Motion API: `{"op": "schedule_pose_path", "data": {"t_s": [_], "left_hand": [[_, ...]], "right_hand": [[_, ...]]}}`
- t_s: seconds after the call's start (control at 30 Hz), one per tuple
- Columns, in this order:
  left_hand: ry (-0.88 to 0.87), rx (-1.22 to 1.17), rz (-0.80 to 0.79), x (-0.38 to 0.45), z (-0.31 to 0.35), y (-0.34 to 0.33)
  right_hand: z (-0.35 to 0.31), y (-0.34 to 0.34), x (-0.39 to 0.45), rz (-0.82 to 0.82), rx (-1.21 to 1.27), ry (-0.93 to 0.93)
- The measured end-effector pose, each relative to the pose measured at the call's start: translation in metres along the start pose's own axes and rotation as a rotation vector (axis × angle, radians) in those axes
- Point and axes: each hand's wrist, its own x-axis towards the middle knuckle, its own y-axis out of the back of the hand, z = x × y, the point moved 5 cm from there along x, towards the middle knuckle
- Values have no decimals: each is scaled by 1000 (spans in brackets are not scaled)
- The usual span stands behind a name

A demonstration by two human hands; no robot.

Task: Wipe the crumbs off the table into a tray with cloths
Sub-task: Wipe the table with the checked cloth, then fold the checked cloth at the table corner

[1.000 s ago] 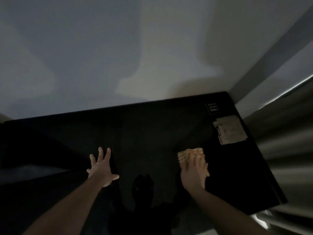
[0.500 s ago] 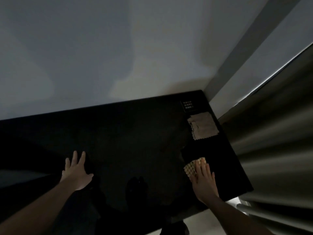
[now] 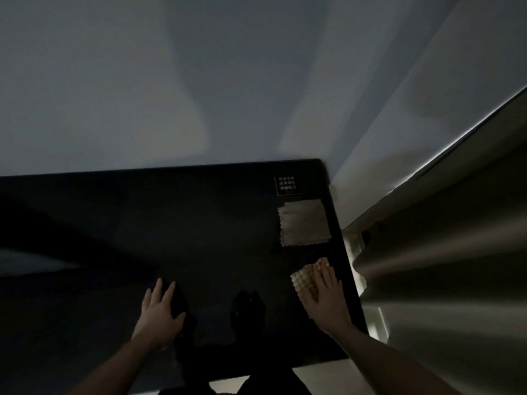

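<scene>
Since half a second ago the left hand (image 3: 161,315) has slid right across the black table (image 3: 216,229), while the right hand (image 3: 323,295) stays near the right edge. Both lie flat with straight fingers, the right pressing the tan waffle cloth (image 3: 305,280); whether the left covers a dark cloth is unclear. A grey cloth (image 3: 303,222) lies farther back, apart.

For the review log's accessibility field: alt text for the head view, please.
Dim view: right hand pressed flat on a checkered cloth near a black table's right edge, left hand flat on a dark cloth; a grey cloth lies beyond.
</scene>
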Motion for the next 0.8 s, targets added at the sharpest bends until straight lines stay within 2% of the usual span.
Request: {"op": "schedule_pose_path", "data": {"t_s": [0.1,0.17,0.27,0.33,0.5,0.6,0.73,0.8], "left_hand": [[38,-23,-42,-17,34,-15],[11,-39,-80,-27,55,-21],[-66,-91,-124,-37,82,-24],[-126,-131,-126,-43,102,-21],[-334,-257,-36,-67,160,16],[-423,-417,15,-81,189,50],[-499,-871,-192,-87,223,89],[-526,-951,-284,-89,245,108]], "right_hand": [[5,11,-7,130,420,-72],[12,17,-16,175,467,-221],[26,13,-26,86,473,-459],[23,10,-28,-43,537,-501],[-32,58,-26,-116,723,-197],[-73,107,-28,-226,788,23],[-111,172,-30,-314,688,253],[-120,196,-27,-305,668,320]]}}
